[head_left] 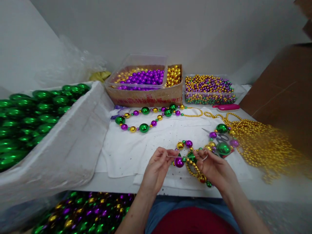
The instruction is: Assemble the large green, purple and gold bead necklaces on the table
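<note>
My left hand [159,167] is pinched on a thin pale thread or wire [168,156] that runs across to my right hand [213,169]. My right hand is closed on the same thread and on a partly strung bead string [192,159] of purple, green and gold beads, whose small gold beads hang below the fingers. A large purple bead [179,162] sits between the two hands. Both hands hover over a white cloth [136,146] near the table's front edge.
A finished bead necklace [146,118] lies on the cloth further back, scissors [218,136] to the right. Gold bead strands [260,143] pile at right. A white box of green balls [29,117] stands left; tubs of purple, gold and mixed beads [146,78] at the back, a pink tool [226,107].
</note>
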Demonstrator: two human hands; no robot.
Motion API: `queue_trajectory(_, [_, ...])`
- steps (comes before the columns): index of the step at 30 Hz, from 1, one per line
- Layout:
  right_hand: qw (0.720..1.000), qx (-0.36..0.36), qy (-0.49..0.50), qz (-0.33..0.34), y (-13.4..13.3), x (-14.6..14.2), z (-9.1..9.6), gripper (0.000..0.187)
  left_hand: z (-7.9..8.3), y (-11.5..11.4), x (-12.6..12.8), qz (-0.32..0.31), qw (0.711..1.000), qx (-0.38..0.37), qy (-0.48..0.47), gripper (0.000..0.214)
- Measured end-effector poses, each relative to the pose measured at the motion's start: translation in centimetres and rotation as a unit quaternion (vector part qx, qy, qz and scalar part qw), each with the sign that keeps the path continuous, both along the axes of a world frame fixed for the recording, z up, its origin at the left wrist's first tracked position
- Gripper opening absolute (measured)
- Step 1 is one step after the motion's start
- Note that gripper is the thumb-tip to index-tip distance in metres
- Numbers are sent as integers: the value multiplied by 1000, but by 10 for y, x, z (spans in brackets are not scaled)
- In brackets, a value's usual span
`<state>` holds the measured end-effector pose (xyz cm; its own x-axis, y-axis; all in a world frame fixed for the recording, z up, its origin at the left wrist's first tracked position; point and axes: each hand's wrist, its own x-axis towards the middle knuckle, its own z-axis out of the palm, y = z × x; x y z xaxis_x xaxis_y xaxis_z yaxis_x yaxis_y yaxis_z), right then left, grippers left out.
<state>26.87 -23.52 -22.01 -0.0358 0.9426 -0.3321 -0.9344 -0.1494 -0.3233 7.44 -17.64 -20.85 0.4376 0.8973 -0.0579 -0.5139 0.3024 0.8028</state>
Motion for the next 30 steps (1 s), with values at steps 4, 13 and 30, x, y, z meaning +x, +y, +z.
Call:
queue_trajectory(4, [999,25,27,12,-2,-4,6,7,0,-12,-3,-21,992,-65,-104,14])
queue_trajectory(13, [986,32,-165,6,-5,-7,-5,19,-24,-32,-5,-2,995,-87,-44,14])
queue_trajectory(30, [953,-40,-300,-1,-12,-12,-29,32,-63,-36,-5,-1,987,-158,-32,22])
